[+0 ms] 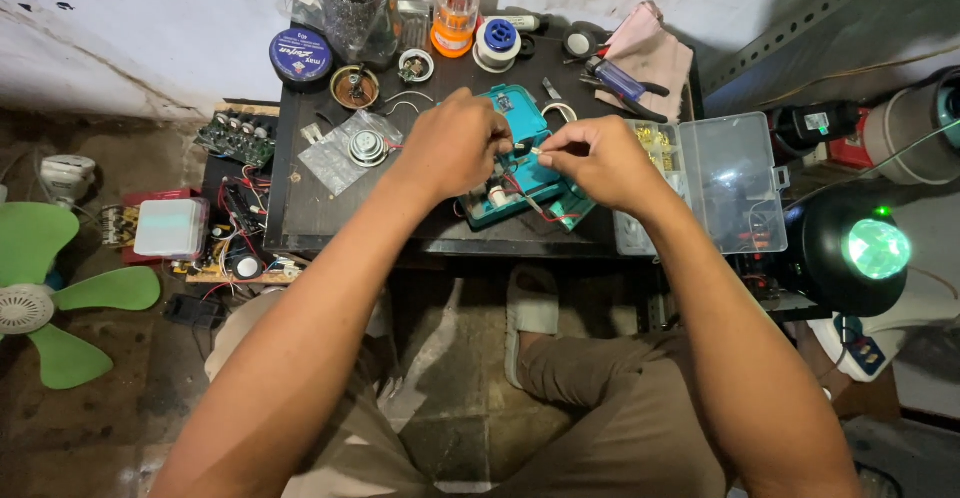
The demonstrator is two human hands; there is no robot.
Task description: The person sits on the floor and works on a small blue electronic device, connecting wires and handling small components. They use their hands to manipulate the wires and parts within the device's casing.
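An opened teal plastic device [524,118] with red wires and small parts inside lies on a small dark table [300,208]. My left hand [453,144] rests over its left side, fingers curled on a small part at the device's middle. My right hand [597,160] pinches a tiny light-coloured piece just to the right of it, fingertips nearly meeting those of the left hand. What exactly sits between the fingers is too small to tell.
A clear compartment box [730,173] with its lid up stands at the right. A speaker part on a plastic bag [366,146], a blue round tin [301,55], a solder spool [497,43], pliers [620,80] and a pink cloth [655,53] crowd the table. A green fan [60,293] lies left, a lamp [860,248] right.
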